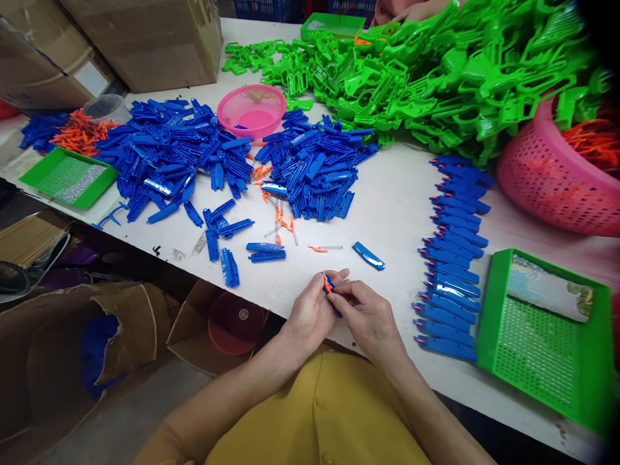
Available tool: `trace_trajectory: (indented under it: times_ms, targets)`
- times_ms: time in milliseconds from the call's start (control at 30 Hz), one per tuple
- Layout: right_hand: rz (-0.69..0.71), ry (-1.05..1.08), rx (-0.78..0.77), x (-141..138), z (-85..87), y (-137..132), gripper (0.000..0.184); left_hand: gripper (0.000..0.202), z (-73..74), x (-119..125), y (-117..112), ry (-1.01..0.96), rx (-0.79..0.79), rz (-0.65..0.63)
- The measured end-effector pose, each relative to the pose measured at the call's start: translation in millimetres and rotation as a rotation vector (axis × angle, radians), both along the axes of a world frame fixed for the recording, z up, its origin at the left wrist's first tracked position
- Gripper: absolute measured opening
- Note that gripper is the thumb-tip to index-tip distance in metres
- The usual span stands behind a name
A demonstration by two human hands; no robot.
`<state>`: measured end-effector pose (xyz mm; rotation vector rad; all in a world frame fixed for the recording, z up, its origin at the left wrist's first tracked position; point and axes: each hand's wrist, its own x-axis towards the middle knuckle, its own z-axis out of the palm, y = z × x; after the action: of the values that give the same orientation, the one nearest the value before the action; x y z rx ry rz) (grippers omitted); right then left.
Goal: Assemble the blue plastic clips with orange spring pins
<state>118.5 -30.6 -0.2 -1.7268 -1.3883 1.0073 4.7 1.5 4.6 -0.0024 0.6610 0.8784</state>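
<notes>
My left hand (309,311) is closed around a blue plastic shell half (338,312) near the table's front edge. An orange plastic piece (328,283) lies in that shell. With thumb and fingers together, my right hand (369,316) pinches at the same part from the right; whether a small spring sits between the fingers is hidden. Just beyond my hands are a single blue shell half (369,256) and an orange piece with a spring (325,248). Two more blue shells (266,252) rest to the left.
Blue shell heaps (314,168) and a pink basket (252,110) stand behind. Green toy-gun shells (411,77) pile up at the back right. On the right are a row of blue pieces with orange tips (453,258), a green tray (537,361) and a larger pink basket (557,181).
</notes>
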Motion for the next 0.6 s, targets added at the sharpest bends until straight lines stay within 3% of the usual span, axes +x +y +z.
trace_trajectory:
  times_ms: [233, 400, 600]
  targets:
    - [0.007, -0.066, -0.002, -0.9, 4.1, 1.9, 0.016, 0.019, -2.5, 1.9, 0.5, 0.008, 0.000, 0.012]
    - [0.037, -0.136, 0.015, -1.1, 1.1, 0.2, 0.016, 0.008, -5.6, 2.2, -1.4, 0.065, 0.041, 0.030]
    - [0.060, -0.300, 0.267, -5.5, -1.0, -6.9, 0.018, 0.011, -8.8, -0.8, -2.1, 0.070, 0.069, 0.040]
